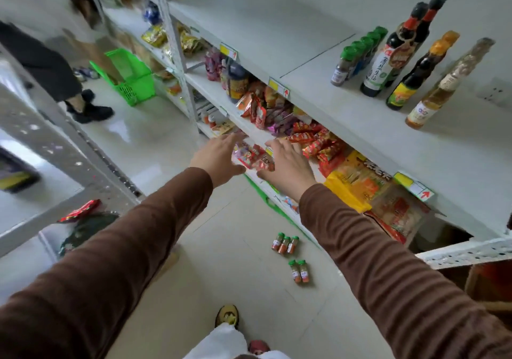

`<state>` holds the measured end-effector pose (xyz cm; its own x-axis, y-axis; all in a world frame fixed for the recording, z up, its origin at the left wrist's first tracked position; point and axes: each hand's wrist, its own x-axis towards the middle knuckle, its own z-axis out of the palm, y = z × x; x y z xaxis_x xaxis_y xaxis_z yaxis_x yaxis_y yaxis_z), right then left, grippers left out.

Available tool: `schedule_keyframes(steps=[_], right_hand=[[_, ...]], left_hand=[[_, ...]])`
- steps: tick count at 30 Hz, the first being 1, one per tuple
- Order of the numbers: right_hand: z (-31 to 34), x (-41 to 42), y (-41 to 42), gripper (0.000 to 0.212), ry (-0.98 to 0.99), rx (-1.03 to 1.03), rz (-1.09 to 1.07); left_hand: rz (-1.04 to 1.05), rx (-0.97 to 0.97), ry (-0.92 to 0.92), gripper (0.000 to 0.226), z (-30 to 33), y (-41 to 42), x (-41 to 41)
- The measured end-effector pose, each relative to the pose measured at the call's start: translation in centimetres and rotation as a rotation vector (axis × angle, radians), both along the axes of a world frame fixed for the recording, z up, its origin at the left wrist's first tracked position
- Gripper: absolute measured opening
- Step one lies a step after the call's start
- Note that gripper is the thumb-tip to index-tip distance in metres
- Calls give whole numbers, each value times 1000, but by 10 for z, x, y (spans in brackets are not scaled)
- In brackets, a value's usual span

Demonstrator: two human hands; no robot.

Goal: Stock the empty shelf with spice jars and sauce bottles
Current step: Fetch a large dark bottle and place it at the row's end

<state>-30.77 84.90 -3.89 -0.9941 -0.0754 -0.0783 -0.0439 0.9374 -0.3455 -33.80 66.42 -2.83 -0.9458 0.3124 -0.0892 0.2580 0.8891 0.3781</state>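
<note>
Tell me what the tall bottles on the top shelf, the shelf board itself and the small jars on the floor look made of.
Tall bottles: likely glass or clear hard plastic, glossy; dark and amber liquid shows through. Paper labels.
Shelf board: looks like painted metal, matte white, thin folded edge, a seam between panels.
Small jars: clear plastic or glass, with orange powder visible inside; green caps look plastic. Too small to settle which.

Both arms in brown sleeves extended toward the lower shelf. Left hand (217,157) and right hand (288,168) open, fingers spread, either side of red snack packets (253,159); contact unclear. White upper shelf (277,34) carries green-capped spice jars (356,58) beside four sauce bottles (399,51). Five spice jars (291,253) stand on the floor. Green basket (130,76) far left.
</note>
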Motion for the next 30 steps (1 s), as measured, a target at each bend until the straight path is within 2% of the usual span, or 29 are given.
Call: schedule_keyframes(steps=[9, 18, 25, 30], right_hand=[[3, 56, -130, 74, -28, -62, 275], [18, 87, -295, 67, 36, -196, 463], [19, 81, -412, 77, 3, -335, 487], [6, 51, -462, 86, -76, -455, 375]], left_hand=[[349, -16, -50, 74, 2, -129, 116], [594, 84, 26, 77, 14, -281, 187], [602, 164, 77, 75, 21, -397, 192], [628, 225, 78, 74, 19, -453, 171]])
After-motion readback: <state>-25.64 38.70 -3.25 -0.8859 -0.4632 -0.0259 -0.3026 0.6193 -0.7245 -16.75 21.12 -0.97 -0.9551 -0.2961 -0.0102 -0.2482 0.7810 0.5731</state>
